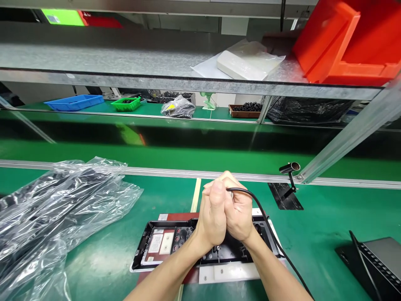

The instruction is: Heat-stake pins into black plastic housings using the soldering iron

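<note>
My left hand [213, 213] and my right hand [239, 209] are pressed together, fingers curled, above a long black plastic housing [145, 251]. A black cable [266, 221] comes out at the top of my right hand and runs down past my right forearm. Whatever is at the cable's end is hidden inside the grip. The housing lies open side up, with dark molded parts and a white label [156, 243] at its left end. It rests on a reddish-brown base with a white block [230, 272] along the near side. My hands and forearms cover its middle.
Clear plastic bags with dark contents [72, 205] lie at left. A black stand with a tube holder [290, 168] stands at right, behind a black slotted part [376, 259]. A metal shelf [125, 54] crosses above, bearing an orange bin [332, 54].
</note>
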The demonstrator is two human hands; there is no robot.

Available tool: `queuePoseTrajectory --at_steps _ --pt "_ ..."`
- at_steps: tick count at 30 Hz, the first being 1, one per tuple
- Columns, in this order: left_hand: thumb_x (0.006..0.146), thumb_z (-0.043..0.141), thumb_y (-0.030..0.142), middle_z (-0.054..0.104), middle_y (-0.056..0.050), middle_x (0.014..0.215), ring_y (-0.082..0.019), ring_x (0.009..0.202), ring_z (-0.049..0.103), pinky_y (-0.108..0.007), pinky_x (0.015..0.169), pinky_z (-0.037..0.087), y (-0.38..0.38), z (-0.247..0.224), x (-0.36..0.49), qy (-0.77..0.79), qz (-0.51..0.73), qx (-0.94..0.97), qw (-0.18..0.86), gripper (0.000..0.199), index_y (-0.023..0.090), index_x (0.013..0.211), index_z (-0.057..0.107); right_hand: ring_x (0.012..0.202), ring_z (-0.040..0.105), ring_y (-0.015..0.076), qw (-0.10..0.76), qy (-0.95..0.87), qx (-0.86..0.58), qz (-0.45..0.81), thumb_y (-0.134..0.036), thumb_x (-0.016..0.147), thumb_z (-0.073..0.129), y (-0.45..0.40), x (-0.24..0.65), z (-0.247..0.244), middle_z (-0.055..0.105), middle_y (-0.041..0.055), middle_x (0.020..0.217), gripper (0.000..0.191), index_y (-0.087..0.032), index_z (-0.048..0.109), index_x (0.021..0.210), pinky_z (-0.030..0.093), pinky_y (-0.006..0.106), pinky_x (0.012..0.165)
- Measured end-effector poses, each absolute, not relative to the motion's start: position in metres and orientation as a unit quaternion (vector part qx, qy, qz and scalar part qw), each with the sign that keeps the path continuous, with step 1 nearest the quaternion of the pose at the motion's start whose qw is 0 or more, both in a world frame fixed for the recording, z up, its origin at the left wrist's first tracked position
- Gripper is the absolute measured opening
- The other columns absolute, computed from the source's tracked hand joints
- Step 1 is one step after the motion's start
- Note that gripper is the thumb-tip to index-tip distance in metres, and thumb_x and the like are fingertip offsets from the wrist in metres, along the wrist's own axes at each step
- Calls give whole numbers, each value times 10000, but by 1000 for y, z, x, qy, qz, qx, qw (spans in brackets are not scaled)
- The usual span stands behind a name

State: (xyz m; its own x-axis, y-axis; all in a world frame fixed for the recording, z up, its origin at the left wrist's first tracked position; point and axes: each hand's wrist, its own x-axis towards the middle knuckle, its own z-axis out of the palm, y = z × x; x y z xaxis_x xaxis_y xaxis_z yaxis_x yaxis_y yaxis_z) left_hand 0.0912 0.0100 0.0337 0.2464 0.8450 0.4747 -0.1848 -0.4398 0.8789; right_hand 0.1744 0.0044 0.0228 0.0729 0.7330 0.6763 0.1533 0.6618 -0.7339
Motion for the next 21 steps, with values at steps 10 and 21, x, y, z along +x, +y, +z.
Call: queuePoseTrajectory --at_steps 10,21 --pt "1080 182 577 606 -61 843 -217 808 568 -372 784 464 8 39 93 258 543 642 477 621 206 757 562 803 621 197 653 -634 -341 234 -402 1047 465 2 174 23 662 59 861 385 -217 740 850 500 355 751" --pt "1071 204 607 628 -49 843 -215 806 585 -354 769 491 8 36 87 270 530 668 447 619 221 774 585 875 663 227 643 -649 -338 227 -336 1031 488 4 178 18 695 81 923 313 -219 754 917 540 357 745"
